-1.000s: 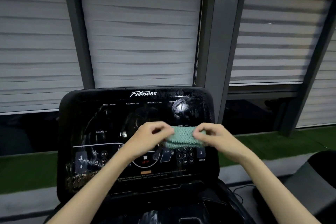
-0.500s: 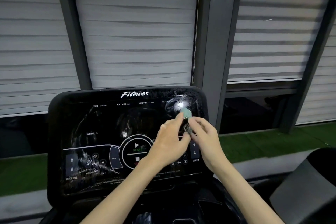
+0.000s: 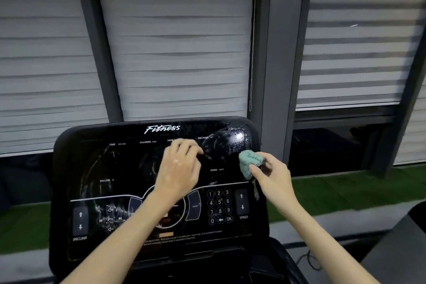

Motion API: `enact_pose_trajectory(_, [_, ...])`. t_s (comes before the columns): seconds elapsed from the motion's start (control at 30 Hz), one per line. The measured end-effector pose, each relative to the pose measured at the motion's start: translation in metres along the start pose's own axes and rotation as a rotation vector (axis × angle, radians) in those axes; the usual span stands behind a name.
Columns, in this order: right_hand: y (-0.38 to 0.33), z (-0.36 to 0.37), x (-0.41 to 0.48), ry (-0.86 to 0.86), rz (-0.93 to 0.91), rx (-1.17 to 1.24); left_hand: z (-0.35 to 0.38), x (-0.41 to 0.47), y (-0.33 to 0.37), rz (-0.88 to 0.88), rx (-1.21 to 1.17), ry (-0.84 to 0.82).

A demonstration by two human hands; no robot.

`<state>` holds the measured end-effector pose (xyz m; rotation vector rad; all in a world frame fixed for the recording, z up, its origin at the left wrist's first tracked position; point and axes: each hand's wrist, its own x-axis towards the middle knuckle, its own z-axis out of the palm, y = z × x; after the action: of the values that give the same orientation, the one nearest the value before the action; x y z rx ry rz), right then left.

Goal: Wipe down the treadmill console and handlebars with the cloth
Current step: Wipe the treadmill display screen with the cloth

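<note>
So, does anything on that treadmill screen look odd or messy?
Yes. The console is smeared: whitish swirls and streaks cross its glossy black face, with speckled droplets near its top right corner. The right hand pinches the bunched green cloth nearby. Nothing looks broken.

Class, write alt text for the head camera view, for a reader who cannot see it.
A person's right hand pinches a bunched green cloth at the right edge of a smeared black treadmill console. The left hand hovers over its middle, holding nothing. Blinds hang behind.
</note>
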<state>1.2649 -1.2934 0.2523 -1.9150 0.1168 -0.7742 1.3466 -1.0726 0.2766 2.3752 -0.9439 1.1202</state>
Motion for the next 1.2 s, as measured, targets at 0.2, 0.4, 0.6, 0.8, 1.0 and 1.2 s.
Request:
enact_pose_trajectory(0.2, [-0.014,-0.003,0.056,0.112,-0.449,-0.395,0.02,0.017,-0.046,-0.019,0.313,-0.169])
enact_pose_trajectory(0.4, [-0.008,0.021,0.1,-0.027,-0.663,-0.705,0.042,0.015,-0.061,-0.041,0.34,-0.188])
enact_pose_trajectory(0.6, [0.036,0.027,0.072,-0.028,-0.744,-0.674,0.052,0.014,-0.065,-0.026,0.337,-0.125])
enact_pose_trajectory(0.8, [0.095,0.019,0.0,-0.182,-0.771,-0.681,0.054,0.013,-0.067,-0.021,0.34,-0.088])
enact_pose_trajectory(1.0, [0.082,0.015,0.018,-0.179,-0.701,-0.652,0.053,0.013,-0.066,-0.011,0.316,-0.076])
enact_pose_trajectory(1.2, [0.033,0.021,0.089,-0.091,-0.689,-0.634,0.05,0.013,-0.064,-0.022,0.315,-0.105])
